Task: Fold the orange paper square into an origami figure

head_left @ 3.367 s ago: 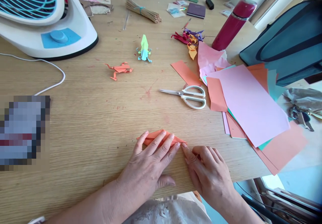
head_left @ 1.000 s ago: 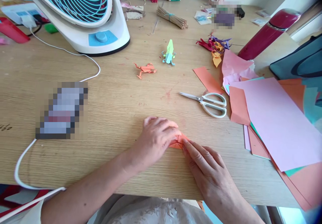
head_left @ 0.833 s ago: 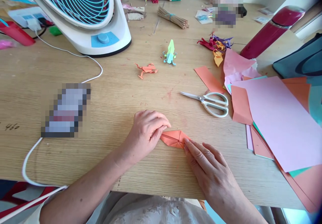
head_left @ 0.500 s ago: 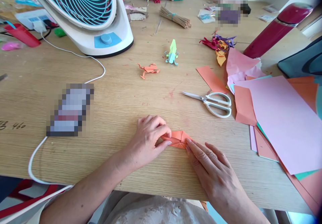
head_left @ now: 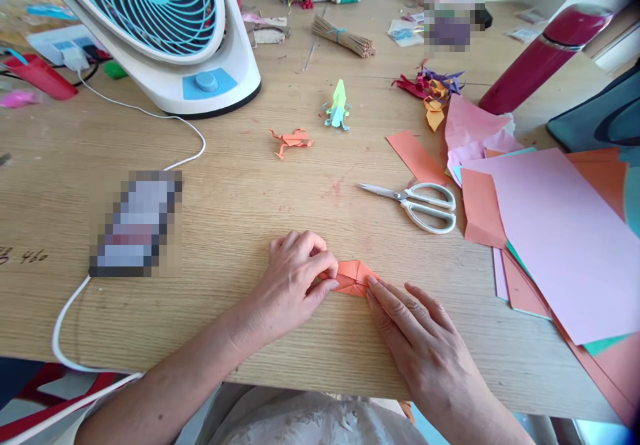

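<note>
A narrow piece of folded orange paper point(head_left: 353, 277) with creases lies on the table near its front edge, between my hands. My left hand point(head_left: 300, 272) pinches its left end between thumb and curled fingers, which cover that tip. At the right end, my right hand point(head_left: 420, 332) holds the paper down with its fingertips together, the outer fingers extended. Farther off, an orange folded paper figure point(head_left: 293, 141) with thin legs lies beside a green and blue folded paper figure point(head_left: 338, 106). Scissors point(head_left: 410, 202) with white handles rest beyond my right hand, blades closed and pointing left.
Coloured paper sheets point(head_left: 560, 245) are piled at the right. Behind them stand a dark red flask point(head_left: 545, 58) and a heap of folded paper figures point(head_left: 433, 92). A white fan point(head_left: 220, 85) occupies the back left, a phone point(head_left: 135, 222) with a white cable the left.
The view has shifted slightly, moving everything a little to the left. Both hands keep their places on the orange paper, with no clear change in its folds.
</note>
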Demonstrator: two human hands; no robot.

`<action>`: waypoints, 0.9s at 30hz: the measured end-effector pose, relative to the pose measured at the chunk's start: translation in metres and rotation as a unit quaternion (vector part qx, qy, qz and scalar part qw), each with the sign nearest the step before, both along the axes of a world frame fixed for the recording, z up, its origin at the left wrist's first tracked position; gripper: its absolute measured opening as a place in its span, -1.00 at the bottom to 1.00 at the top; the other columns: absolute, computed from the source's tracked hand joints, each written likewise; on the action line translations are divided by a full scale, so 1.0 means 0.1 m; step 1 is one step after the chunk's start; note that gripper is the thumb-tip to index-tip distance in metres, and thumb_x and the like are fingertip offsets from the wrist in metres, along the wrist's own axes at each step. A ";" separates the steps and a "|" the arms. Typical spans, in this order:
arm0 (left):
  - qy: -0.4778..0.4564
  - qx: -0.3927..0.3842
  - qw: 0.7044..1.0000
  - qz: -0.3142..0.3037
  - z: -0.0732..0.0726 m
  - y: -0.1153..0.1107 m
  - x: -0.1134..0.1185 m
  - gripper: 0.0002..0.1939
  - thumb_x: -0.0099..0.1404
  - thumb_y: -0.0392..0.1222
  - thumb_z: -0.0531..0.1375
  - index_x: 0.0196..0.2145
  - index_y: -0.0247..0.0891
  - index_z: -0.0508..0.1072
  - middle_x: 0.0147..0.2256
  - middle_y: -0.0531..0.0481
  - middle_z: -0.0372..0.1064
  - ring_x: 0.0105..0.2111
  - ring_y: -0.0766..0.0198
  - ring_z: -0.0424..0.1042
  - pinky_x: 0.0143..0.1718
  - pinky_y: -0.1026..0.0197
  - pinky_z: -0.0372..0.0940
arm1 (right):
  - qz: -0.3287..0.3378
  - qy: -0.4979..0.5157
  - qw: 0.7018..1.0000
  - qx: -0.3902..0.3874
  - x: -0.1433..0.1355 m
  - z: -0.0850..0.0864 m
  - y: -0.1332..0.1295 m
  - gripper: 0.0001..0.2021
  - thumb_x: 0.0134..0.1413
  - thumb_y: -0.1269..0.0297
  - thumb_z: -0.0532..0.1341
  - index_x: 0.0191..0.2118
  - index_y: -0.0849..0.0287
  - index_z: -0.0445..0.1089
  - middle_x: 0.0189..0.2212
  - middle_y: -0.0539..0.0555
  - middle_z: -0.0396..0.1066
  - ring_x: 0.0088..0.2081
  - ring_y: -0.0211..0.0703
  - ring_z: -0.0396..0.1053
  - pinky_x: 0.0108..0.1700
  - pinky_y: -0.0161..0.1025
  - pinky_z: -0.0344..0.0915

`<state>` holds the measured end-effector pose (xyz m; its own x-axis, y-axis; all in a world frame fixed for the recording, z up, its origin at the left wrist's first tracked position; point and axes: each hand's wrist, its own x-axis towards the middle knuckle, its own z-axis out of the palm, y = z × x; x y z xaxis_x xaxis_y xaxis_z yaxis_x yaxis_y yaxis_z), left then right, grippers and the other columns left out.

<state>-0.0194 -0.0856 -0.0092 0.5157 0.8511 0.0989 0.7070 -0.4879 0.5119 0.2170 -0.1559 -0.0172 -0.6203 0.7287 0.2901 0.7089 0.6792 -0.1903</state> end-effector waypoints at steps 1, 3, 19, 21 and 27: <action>0.002 -0.001 1.000 0.002 0.00 0.00 0.00 -0.94 0.33 -0.32 0.20 -0.31 -0.20 0.39 -0.19 0.00 0.29 -0.11 0.14 0.26 -0.07 0.02 0.08 | 0.000 -0.001 1.000 -0.003 0.00 0.00 0.00 -0.54 0.30 0.55 -0.12 0.20 0.44 0.30 0.25 0.32 0.28 0.26 0.06 0.22 0.22 0.07 0.17; 0.003 -0.002 1.000 -0.002 0.00 0.01 -0.01 -0.94 0.34 -0.30 0.20 -0.30 -0.19 0.38 -0.19 0.00 0.29 -0.11 0.14 0.26 -0.07 0.02 0.07 | 0.000 -0.004 1.000 -0.006 0.00 0.01 0.00 -0.53 0.30 0.55 -0.13 0.21 0.44 0.29 0.25 0.31 0.28 0.26 0.06 0.22 0.22 0.07 0.17; 0.102 0.013 0.995 0.019 0.04 0.04 0.27 -0.68 0.31 -0.01 0.27 -0.09 -0.19 0.35 -0.08 -0.11 0.26 -0.08 0.01 0.25 -0.13 -0.01 0.11 | -0.006 -0.007 1.000 0.006 -0.01 -0.01 0.01 -0.55 0.31 0.56 -0.10 0.20 0.42 0.31 0.22 0.32 0.31 0.23 0.07 0.24 0.20 0.09 0.15; 0.112 0.000 0.994 -0.003 0.10 0.08 0.29 -0.69 0.30 -0.05 0.28 -0.07 -0.16 0.34 -0.07 -0.09 0.27 -0.06 0.02 0.26 -0.10 0.00 0.11 | -0.004 -0.003 1.000 0.005 -0.01 -0.03 0.02 -0.55 0.31 0.55 -0.11 0.20 0.40 0.31 0.22 0.31 0.32 0.23 0.07 0.24 0.21 0.10 0.14; 0.088 -0.055 0.994 -0.028 0.19 0.08 0.39 -0.81 0.29 -0.24 0.28 -0.24 -0.23 0.29 -0.19 -0.02 0.35 -0.15 0.12 0.33 -0.10 0.07 0.13 | -0.019 0.052 0.998 -0.017 0.05 -0.09 0.03 -0.58 0.30 0.54 -0.01 0.23 0.26 0.25 0.24 0.29 0.25 0.20 0.06 0.25 0.20 0.10 0.17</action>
<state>0.0192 -0.0778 0.0099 0.5643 0.8208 -0.0891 0.7631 -0.4773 0.4357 0.2223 -0.1524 -0.0267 -0.5608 0.7613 0.3253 0.7087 0.6446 -0.2867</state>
